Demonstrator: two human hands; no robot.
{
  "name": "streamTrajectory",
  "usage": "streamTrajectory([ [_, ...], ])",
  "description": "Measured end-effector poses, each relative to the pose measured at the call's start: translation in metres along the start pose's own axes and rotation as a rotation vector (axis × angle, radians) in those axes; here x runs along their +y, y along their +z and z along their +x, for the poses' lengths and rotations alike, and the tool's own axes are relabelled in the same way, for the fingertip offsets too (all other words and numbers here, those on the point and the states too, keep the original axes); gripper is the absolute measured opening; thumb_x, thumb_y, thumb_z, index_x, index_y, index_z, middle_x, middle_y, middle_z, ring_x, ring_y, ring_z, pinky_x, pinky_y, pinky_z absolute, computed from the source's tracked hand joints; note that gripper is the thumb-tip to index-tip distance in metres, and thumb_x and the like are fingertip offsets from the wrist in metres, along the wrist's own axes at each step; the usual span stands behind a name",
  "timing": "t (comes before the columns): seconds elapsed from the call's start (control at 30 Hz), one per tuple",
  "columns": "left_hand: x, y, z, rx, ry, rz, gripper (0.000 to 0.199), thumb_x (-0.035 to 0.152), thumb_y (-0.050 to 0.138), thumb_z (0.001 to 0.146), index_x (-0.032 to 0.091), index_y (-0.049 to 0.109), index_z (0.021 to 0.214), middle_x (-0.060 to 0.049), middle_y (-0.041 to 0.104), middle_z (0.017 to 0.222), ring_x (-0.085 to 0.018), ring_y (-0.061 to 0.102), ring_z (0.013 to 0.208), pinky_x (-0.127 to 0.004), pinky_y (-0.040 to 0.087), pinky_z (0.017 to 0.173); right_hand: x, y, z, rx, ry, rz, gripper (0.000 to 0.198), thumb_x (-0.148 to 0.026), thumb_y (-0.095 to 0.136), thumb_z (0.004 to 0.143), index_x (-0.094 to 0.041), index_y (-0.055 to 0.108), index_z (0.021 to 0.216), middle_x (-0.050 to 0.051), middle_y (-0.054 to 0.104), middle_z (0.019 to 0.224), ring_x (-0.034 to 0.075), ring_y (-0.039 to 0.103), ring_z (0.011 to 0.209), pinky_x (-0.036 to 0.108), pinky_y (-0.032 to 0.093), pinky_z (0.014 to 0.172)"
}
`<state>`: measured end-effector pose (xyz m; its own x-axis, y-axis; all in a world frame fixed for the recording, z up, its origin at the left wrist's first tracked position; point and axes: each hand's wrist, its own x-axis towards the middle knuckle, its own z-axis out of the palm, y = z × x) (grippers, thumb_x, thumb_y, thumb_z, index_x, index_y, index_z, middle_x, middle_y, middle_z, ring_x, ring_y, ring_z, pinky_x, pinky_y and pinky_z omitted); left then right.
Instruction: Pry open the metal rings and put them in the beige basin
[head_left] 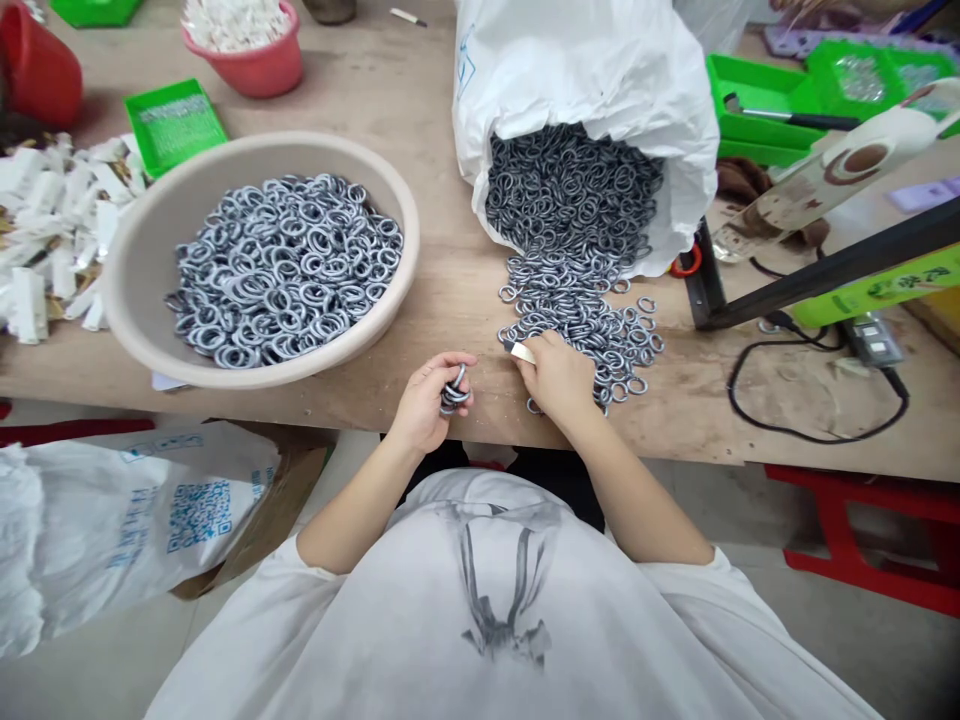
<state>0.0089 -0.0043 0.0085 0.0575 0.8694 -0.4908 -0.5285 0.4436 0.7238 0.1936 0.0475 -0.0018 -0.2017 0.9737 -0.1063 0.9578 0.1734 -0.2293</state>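
Observation:
My left hand [433, 404] is curled around several grey metal-looking rings [454, 392] near the table's front edge. In my right hand [559, 378] is a small flat tool [520, 351] with a white body and a dark tip, pinched between thumb and fingers. That hand rests at the front of a loose pile of grey rings [600, 325]. The pile spills from the mouth of a white sack [585, 70] lying on its side, full of darker-looking rings. Left of my hands stands a beige oval basin [135, 290] heaped with the same rings.
White plastic pieces [45, 230] lie heaped at far left beside a green tray [176, 125]. A pink bowl [251, 65] stands behind. At right are a clear bottle [810, 185], a black metal frame [832, 265], a looped cable [814, 435] and green bins [765, 95].

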Motion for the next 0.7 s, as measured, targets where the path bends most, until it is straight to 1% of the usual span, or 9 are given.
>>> streamTrajectory([
  [0.1,-0.002,0.005,0.003,0.019,0.001,0.007,0.033,0.044,0.069,0.072,0.016,0.058,0.084,0.003,0.052,0.063,-0.011,0.053,0.051,-0.019,0.035,0.038,0.007,-0.006,0.002,0.031,0.035,0.42,0.029,-0.045,0.061,0.091,-0.017,0.068,0.088,0.006,0.061,0.085,0.018,0.053,0.073,0.028,0.028,0.06],
  [0.2,-0.007,0.015,0.003,0.023,0.079,0.122,0.044,0.052,0.077,0.07,0.017,0.052,0.077,0.004,0.049,0.061,-0.008,0.048,0.048,-0.017,0.033,0.038,0.006,-0.015,-0.004,-0.11,0.035,1.002,0.049,-0.065,0.06,0.085,-0.016,0.062,0.08,-0.002,0.045,0.061,0.012,0.038,0.055,0.025,0.026,0.053],
  [0.27,-0.01,0.021,0.002,-0.028,0.128,0.206,0.048,0.055,0.08,0.068,0.016,0.053,0.076,0.005,0.048,0.06,-0.006,0.044,0.047,-0.016,0.034,0.04,0.001,-0.019,-0.01,-0.22,0.036,1.226,0.056,-0.073,0.062,0.08,-0.017,0.059,0.079,-0.005,0.038,0.057,0.009,0.031,0.05,0.024,0.023,0.048],
  [0.33,-0.012,0.026,0.0,-0.092,0.143,0.264,0.049,0.058,0.079,0.069,0.015,0.057,0.078,0.004,0.049,0.06,-0.006,0.041,0.048,-0.017,0.036,0.043,-0.005,-0.022,-0.016,-0.25,0.043,1.295,0.058,-0.074,0.065,0.077,-0.017,0.056,0.076,-0.005,0.037,0.056,0.008,0.029,0.048,0.024,0.021,0.045],
  [0.47,-0.013,0.032,-0.003,-0.141,0.113,0.3,0.048,0.06,0.075,0.073,0.015,0.059,0.075,0.004,0.045,0.057,-0.006,0.038,0.048,-0.017,0.034,0.043,-0.012,-0.024,-0.023,-0.197,0.011,1.32,0.058,-0.075,0.061,0.081,-0.018,0.053,0.072,-0.005,0.039,0.055,0.008,0.031,0.049,0.024,0.023,0.046],
  [0.53,-0.013,0.035,-0.005,-0.134,0.041,0.221,0.046,0.058,0.075,0.073,0.016,0.055,0.072,0.005,0.04,0.054,-0.006,0.034,0.045,-0.017,0.03,0.04,-0.014,-0.024,-0.024,-0.153,-0.001,1.313,0.056,-0.074,0.063,0.08,-0.018,0.054,0.075,-0.003,0.045,0.06,0.01,0.037,0.053,0.024,0.029,0.05],
  [0.6,-0.012,0.039,-0.008,-0.126,-0.037,0.114,0.045,0.054,0.075,0.073,0.017,0.05,0.07,0.007,0.037,0.053,-0.005,0.032,0.042,-0.018,0.028,0.038,-0.017,-0.025,-0.024,-0.115,-0.008,1.294,0.055,-0.071,0.072,0.074,-0.019,0.055,0.081,-0.001,0.052,0.07,0.012,0.045,0.061,0.024,0.035,0.056],
  [0.67,-0.009,0.041,-0.011,-0.139,-0.08,0.049,0.043,0.051,0.074,0.073,0.017,0.047,0.068,0.007,0.035,0.051,-0.005,0.031,0.04,-0.018,0.027,0.038,-0.018,-0.025,-0.024,-0.109,-0.03,1.296,0.056,-0.069,0.076,0.07,-0.02,0.055,0.087,-0.001,0.054,0.075,0.013,0.049,0.067,0.025,0.039,0.061],
  [0.7,-0.008,0.042,-0.012,-0.153,-0.089,0.035,0.042,0.049,0.074,0.074,0.017,0.047,0.067,0.007,0.034,0.051,-0.005,0.031,0.039,-0.018,0.027,0.038,-0.018,-0.025,-0.024,-0.102,-0.043,1.302,0.056,-0.07,0.073,0.072,-0.02,0.054,0.087,-0.001,0.054,0.075,0.013,0.049,0.067,0.025,0.039,0.062],
])
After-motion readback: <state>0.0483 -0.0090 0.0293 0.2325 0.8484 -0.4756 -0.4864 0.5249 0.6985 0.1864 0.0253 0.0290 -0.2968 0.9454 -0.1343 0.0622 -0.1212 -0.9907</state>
